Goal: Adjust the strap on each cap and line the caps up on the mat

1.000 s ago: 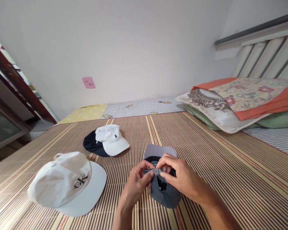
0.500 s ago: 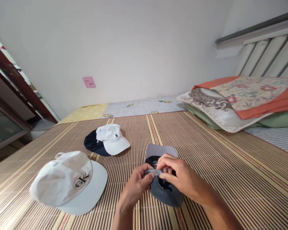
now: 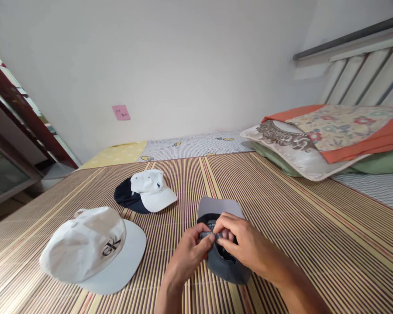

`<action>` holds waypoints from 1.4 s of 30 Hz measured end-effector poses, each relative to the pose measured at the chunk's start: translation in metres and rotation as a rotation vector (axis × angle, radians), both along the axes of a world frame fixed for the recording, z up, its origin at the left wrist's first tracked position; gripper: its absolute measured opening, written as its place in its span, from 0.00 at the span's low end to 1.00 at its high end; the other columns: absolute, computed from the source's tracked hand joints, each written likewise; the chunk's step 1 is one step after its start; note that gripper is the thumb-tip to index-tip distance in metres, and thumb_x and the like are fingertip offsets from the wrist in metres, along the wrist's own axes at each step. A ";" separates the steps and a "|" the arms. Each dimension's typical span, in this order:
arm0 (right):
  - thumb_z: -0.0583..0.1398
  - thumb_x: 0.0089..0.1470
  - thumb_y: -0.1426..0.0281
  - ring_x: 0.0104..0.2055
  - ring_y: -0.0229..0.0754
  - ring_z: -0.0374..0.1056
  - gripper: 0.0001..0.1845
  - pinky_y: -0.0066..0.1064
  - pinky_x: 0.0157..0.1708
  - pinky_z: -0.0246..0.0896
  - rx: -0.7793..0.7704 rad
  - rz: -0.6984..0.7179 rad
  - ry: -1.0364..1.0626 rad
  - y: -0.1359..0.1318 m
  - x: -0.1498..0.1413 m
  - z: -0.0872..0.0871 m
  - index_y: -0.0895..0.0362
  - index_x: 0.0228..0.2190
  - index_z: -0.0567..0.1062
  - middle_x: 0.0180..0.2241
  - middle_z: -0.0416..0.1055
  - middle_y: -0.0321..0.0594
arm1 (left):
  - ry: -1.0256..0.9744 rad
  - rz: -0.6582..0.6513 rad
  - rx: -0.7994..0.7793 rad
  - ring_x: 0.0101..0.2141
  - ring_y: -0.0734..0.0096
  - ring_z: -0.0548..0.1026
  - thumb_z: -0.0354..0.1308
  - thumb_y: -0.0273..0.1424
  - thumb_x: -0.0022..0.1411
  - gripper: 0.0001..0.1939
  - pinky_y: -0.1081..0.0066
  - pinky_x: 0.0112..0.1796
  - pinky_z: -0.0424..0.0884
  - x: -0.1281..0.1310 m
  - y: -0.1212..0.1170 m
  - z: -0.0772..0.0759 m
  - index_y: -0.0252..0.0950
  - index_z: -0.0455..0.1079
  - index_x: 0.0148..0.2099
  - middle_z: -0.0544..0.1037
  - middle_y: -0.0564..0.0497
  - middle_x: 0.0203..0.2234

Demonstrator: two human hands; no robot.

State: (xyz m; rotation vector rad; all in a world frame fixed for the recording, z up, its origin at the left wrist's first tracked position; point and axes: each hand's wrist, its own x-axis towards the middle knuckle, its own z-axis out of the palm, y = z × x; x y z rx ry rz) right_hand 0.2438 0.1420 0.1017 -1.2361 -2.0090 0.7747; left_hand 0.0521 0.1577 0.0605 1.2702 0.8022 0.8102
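A grey cap (image 3: 225,267) lies upside down on the striped bamboo mat (image 3: 281,209), brim pointing away from me. My left hand (image 3: 188,255) and my right hand (image 3: 245,246) both pinch its back adjuster strap (image 3: 212,236), fingertips nearly touching. To the left rests a large white cap (image 3: 88,248) with a dark logo. Farther back, a small white cap (image 3: 152,187) sits on top of a dark navy cap (image 3: 126,199).
Pillows (image 3: 314,144) in floral, orange and green covers are stacked at the right under a slatted headboard (image 3: 363,74). A patterned sheet (image 3: 190,146) borders the mat by the white wall, which carries a pink note (image 3: 121,112). A dark wooden frame (image 3: 22,113) stands at the left.
The hands have drawn closer together on the strap, so less of it shows between the fingers. The caps have stayed where they were.
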 end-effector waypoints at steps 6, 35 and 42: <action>0.64 0.50 0.82 0.51 0.43 0.72 0.25 0.35 0.52 0.62 -0.073 -0.007 0.027 0.002 0.003 -0.005 0.48 0.48 0.77 0.48 0.78 0.34 | -0.028 0.009 0.039 0.24 0.78 0.54 0.64 0.53 0.65 0.24 0.75 0.26 0.51 -0.004 0.003 -0.004 0.36 0.67 0.36 0.60 0.60 0.24; 0.65 0.61 0.66 0.31 0.37 0.68 0.06 0.28 0.32 0.62 -0.272 0.093 0.318 0.003 0.012 0.000 0.54 0.37 0.81 0.33 0.77 0.35 | -0.211 -0.093 -0.077 0.19 0.83 0.52 0.70 0.44 0.62 0.19 0.74 0.24 0.47 -0.004 0.001 -0.003 0.35 0.70 0.36 0.62 0.61 0.21; 0.65 0.61 0.66 0.29 0.36 0.66 0.05 0.27 0.29 0.59 -0.253 0.087 0.289 0.005 0.012 -0.001 0.54 0.37 0.81 0.30 0.76 0.34 | -0.219 -0.087 -0.070 0.19 0.83 0.52 0.69 0.44 0.63 0.19 0.73 0.24 0.47 -0.004 0.001 -0.003 0.34 0.70 0.36 0.62 0.61 0.21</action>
